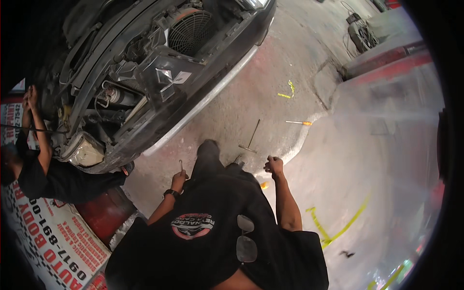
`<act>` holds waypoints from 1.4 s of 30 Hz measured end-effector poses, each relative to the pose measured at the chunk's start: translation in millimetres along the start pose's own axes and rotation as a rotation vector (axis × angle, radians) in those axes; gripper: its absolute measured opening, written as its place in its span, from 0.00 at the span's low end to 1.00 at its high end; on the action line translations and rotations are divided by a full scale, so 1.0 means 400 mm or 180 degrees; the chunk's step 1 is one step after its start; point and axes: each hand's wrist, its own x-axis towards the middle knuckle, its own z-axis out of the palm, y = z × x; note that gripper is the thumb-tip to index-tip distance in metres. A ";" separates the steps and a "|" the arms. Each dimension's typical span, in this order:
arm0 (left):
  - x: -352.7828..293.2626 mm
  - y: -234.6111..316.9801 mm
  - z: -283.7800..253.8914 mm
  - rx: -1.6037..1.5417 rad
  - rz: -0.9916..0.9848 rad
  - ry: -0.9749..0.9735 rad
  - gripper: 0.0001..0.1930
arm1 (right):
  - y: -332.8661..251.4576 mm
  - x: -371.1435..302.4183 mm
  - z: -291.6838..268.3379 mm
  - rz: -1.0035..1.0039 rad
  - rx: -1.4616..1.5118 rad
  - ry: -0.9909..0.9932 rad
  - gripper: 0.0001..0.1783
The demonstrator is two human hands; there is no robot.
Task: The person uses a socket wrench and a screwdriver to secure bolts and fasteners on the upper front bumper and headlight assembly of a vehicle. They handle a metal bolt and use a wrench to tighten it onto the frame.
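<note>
A hook tool [181, 166], thin, metal and bent at the top, stands upright out of the left hand [178, 180], whose grip is closed around its lower end. A dark watch [170, 193] sits on that wrist. The hand hangs at about 7 o'clock from the picture's centre, just in front of the person's black shirt [212, 232], and glasses [245, 239] hang from the shirt's collar.

The right hand [274, 166] is at about 5 o'clock from the centre, held out over the floor [290, 63]; its fingers are curled into a loose fist, and I cannot tell whether anything is in it. A small orange thing [264, 185] lies on the floor just beside that forearm.

Farther out, at 12 o'clock from the right hand, a T-handled wrench [251, 140] lies on the concrete. At 1 o'clock lies a screwdriver [298, 123] with an orange handle, and beyond it a yellow scrap [288, 91]. Yellow tape [338, 227] runs across the floor at 4 o'clock.

At 10 to 11 o'clock stands a dark car [159, 72] with its front stripped, the fan [189, 30] and a headlamp [84, 151] showing. A co-worker [43, 169] in black crouches at 9 o'clock, both hands raised to the car's side.
</note>
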 end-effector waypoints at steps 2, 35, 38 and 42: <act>0.014 0.055 0.069 -0.0055 0.0090 -0.0125 0.25 | -0.108 0.060 -0.010 -0.0200 0.0071 0.0030 0.16; 0.237 0.607 0.937 0.3030 0.1328 0.0082 0.17 | 0.064 1.201 -0.648 0.1175 0.0283 0.0715 0.14; 0.224 0.576 0.925 0.2952 0.1607 0.0196 0.17 | 0.157 1.408 -0.672 0.1112 0.0635 0.0774 0.13; 0.227 0.510 0.939 0.3929 0.1416 0.0951 0.16 | 0.297 1.639 -0.746 0.1410 0.1024 0.1366 0.19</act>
